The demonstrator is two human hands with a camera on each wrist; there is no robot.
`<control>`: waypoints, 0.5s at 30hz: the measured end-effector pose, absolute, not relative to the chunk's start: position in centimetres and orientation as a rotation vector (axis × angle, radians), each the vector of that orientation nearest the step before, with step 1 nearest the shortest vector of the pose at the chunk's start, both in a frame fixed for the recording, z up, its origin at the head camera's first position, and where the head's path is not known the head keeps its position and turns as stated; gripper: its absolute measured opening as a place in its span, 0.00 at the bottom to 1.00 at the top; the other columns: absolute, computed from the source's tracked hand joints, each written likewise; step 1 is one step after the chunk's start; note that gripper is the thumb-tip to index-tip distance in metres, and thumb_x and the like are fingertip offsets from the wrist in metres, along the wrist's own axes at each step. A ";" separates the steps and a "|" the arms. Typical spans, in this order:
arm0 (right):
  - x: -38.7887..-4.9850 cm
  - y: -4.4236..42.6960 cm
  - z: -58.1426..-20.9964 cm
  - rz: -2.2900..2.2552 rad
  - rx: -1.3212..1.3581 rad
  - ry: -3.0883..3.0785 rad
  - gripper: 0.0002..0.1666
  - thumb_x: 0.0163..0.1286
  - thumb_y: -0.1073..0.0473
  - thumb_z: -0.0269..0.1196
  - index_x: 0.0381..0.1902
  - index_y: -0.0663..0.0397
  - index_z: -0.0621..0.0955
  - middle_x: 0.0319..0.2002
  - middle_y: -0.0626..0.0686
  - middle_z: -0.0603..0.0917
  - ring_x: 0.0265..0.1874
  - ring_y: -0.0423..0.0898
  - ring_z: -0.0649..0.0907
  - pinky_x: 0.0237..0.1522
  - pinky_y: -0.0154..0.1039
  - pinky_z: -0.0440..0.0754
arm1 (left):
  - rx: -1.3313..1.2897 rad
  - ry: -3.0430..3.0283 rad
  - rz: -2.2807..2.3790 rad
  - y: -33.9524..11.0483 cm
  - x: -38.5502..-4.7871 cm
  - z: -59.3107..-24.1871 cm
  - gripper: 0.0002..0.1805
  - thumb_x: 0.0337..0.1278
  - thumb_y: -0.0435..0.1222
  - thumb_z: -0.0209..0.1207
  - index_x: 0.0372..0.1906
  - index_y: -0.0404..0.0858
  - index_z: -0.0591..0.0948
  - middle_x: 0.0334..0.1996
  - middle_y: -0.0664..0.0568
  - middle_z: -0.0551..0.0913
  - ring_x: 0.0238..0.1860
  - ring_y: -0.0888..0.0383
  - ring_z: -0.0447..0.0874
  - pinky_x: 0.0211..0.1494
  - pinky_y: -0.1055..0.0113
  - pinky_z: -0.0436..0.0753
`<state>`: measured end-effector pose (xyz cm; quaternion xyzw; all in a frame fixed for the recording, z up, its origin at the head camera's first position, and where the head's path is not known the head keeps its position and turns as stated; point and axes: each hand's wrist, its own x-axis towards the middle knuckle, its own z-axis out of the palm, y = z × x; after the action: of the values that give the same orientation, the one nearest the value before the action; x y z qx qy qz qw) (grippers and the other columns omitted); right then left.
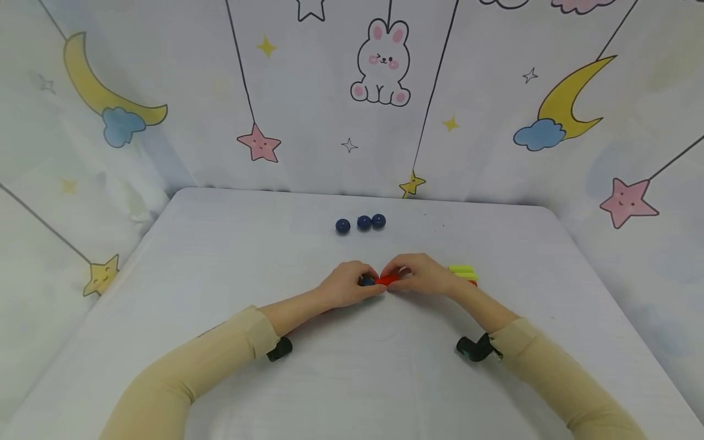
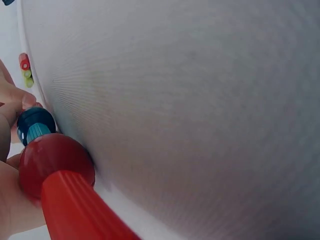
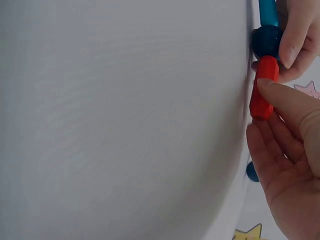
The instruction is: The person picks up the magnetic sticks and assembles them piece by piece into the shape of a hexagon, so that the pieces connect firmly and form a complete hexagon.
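In the middle of the table my two hands meet over a line of toy rods and balls. My left hand (image 1: 346,285) grips a dark blue ball (image 3: 266,41) between thumb and fingers. A short red rod (image 3: 265,87) has one end against that ball, and my right hand (image 1: 422,273) pinches the rod from its other side. A light blue rod (image 3: 268,12) leaves the ball's opposite side. In the left wrist view this rod runs to a red ball (image 2: 56,162), which carries another red rod (image 2: 80,210) pointing toward the camera. Fingers partly cover the joints.
Three loose dark blue balls (image 1: 364,223) lie farther back on the white table (image 1: 247,238). Beside my right wrist are yellow-green rods (image 1: 461,269) and a red rod (image 1: 472,282), partly hidden. A patterned cloth (image 1: 308,91) hangs behind the table.
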<state>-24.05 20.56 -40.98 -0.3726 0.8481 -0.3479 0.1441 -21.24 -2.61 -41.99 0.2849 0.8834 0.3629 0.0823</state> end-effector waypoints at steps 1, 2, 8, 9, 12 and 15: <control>-24.1 20.4 -40.9 -1.001 -1.076 2.439 0.14 0.64 0.62 0.68 0.48 0.53 0.83 0.45 0.47 0.84 0.46 0.43 0.82 0.51 0.39 0.80 | 0.857 2.644 1.083 -2.6 -21.2 -42.0 0.14 0.61 0.45 0.64 0.43 0.38 0.85 0.33 0.55 0.82 0.35 0.60 0.76 0.40 0.67 0.75; -24.2 20.2 -41.0 -0.996 -1.073 2.439 0.14 0.64 0.61 0.68 0.48 0.53 0.83 0.45 0.46 0.84 0.45 0.42 0.82 0.51 0.39 0.80 | 0.861 2.649 1.085 -2.6 -21.2 -42.1 0.13 0.61 0.44 0.64 0.41 0.39 0.85 0.33 0.55 0.82 0.35 0.61 0.76 0.40 0.67 0.75; -25.5 19.7 -41.2 -1.043 -0.842 2.517 0.11 0.68 0.56 0.65 0.47 0.49 0.84 0.43 0.45 0.84 0.44 0.42 0.82 0.51 0.41 0.80 | 0.846 2.674 1.093 -2.6 -21.1 -42.0 0.10 0.60 0.40 0.63 0.39 0.38 0.85 0.31 0.55 0.82 0.33 0.61 0.75 0.38 0.68 0.74; -25.9 19.6 -41.2 -1.063 -0.775 2.551 0.12 0.69 0.55 0.64 0.48 0.50 0.84 0.43 0.46 0.84 0.45 0.44 0.81 0.51 0.42 0.79 | 0.840 2.675 1.091 -2.6 -21.0 -42.0 0.10 0.59 0.41 0.63 0.39 0.38 0.85 0.31 0.55 0.82 0.33 0.60 0.75 0.38 0.68 0.74; -27.2 19.2 -41.3 -1.147 -0.504 2.646 0.17 0.69 0.52 0.64 0.53 0.51 0.81 0.48 0.51 0.83 0.49 0.48 0.80 0.51 0.45 0.79 | 0.819 2.670 1.081 -2.6 -20.9 -41.9 0.10 0.60 0.41 0.63 0.39 0.38 0.85 0.31 0.55 0.81 0.33 0.60 0.74 0.37 0.68 0.74; -28.8 18.9 -41.5 -1.231 -0.281 2.683 0.26 0.69 0.50 0.64 0.61 0.52 0.75 0.55 0.55 0.80 0.54 0.52 0.78 0.52 0.47 0.78 | 0.801 2.668 1.069 -2.7 -20.9 -42.1 0.11 0.60 0.42 0.64 0.40 0.39 0.85 0.32 0.55 0.81 0.33 0.60 0.74 0.38 0.68 0.74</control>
<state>-28.83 18.88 -41.46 -0.0943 0.9014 -0.4134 0.0880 -20.87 -2.66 -42.09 0.2676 0.8914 0.3572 0.0787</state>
